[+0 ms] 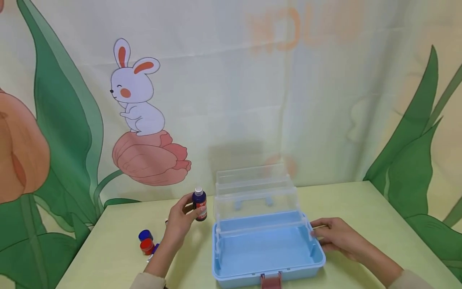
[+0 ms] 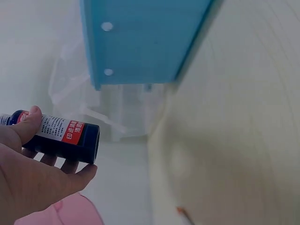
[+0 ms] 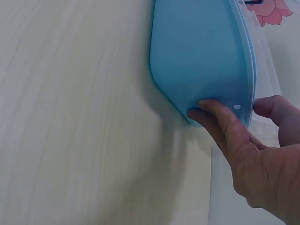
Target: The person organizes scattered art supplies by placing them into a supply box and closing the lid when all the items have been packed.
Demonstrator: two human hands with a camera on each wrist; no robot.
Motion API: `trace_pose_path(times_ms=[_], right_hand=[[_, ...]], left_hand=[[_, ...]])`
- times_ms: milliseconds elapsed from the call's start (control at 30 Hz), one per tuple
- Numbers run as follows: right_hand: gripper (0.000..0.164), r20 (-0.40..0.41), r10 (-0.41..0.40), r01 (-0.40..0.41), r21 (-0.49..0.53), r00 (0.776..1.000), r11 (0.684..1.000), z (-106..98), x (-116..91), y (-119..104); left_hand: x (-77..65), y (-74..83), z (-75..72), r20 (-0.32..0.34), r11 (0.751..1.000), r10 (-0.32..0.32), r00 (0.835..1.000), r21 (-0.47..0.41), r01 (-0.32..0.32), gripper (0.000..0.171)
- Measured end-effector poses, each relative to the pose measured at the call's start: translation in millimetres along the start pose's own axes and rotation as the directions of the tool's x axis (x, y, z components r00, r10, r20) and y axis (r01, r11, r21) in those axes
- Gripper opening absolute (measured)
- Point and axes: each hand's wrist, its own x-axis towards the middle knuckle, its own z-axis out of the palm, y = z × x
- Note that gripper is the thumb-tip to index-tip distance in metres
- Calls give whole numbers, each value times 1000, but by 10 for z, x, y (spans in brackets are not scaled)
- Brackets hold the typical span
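My left hand (image 1: 179, 222) grips a small dark blue bottle (image 1: 200, 208) with a white cap and a red-and-white label. It is raised just left of a light blue plastic box (image 1: 267, 251). In the left wrist view the bottle (image 2: 70, 133) lies between thumb and fingers, its base pointing right. The box stands with its clear lid (image 1: 256, 186) swung up at the back, and its inside is bare. At the box's right side my right hand (image 1: 339, 237) holds the wall; in the right wrist view the fingers (image 3: 222, 119) press the outside, with the thumb at the rim.
A blue-lidded jar (image 1: 145, 235) and a red jar (image 1: 146, 246) stand on the table (image 1: 361, 208) at left. Small items beside them are partly hidden by the left arm. A pinkish-brown clasp (image 1: 271, 281) hangs at the box's front. A printed curtain (image 1: 223, 80) closes off the back.
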Motion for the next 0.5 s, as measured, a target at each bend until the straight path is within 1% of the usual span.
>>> trace_pose_path(times_ms=[133, 267, 367, 500], right_hand=[[57, 13, 1, -2, 11, 1000, 1000, -14, 19, 8], [57, 17, 20, -20, 10, 1000, 1000, -28, 36, 1], [57, 20, 40, -40, 2, 999, 999, -28, 37, -21], [58, 39, 41, -42, 9, 998, 999, -20, 13, -35]], left_hand=[[-80, 171, -17, 40, 999, 43, 998, 21, -44, 53], [-151, 336, -13, 70, 992, 59, 996, 110, -66, 54], [-223, 447, 16, 84, 978, 65, 994, 190, -80, 55], [-325, 579, 70, 116, 961, 76, 990, 255, -104, 56]])
